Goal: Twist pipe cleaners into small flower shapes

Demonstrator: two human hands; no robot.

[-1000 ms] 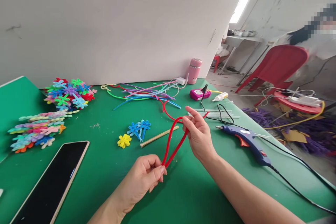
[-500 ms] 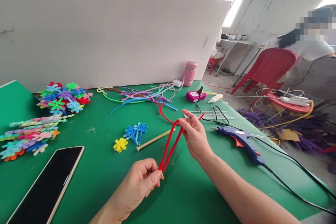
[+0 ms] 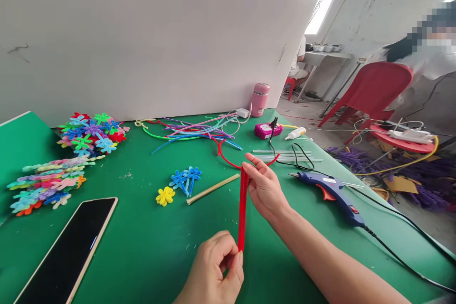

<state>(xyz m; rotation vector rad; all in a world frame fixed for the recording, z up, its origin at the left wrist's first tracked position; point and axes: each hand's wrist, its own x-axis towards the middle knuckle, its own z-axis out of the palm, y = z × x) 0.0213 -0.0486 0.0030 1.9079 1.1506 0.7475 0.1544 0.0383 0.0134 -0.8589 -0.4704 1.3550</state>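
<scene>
A red pipe cleaner (image 3: 242, 211), doubled into two strands lying side by side, stretches nearly upright between my hands above the green table (image 3: 142, 247). My left hand (image 3: 218, 266) pinches its lower end between thumb and fingers. At the upper fold, my right hand (image 3: 263, 183) grips it with thumb and index finger, the other fingers loosely extended. Behind the right hand lies another curved red pipe cleaner (image 3: 226, 159). Left of the hands are a wooden stick (image 3: 213, 189), blue pipe-cleaner flowers (image 3: 185, 180) and a yellow flower (image 3: 165, 196).
A blue glue gun (image 3: 331, 192) with a black cord lies at right, near clear glue sticks (image 3: 287, 156). Loose coloured pipe cleaners (image 3: 195, 130), a magenta box (image 3: 268, 130) and a pink flask (image 3: 260, 99) stand behind. At left are a phone (image 3: 67, 251) and piled flowers (image 3: 92, 135).
My left hand has moved right and down. The red strands, spread in a narrow loop before, are now drawn straight and close together. My right hand has stayed nearly in place.
</scene>
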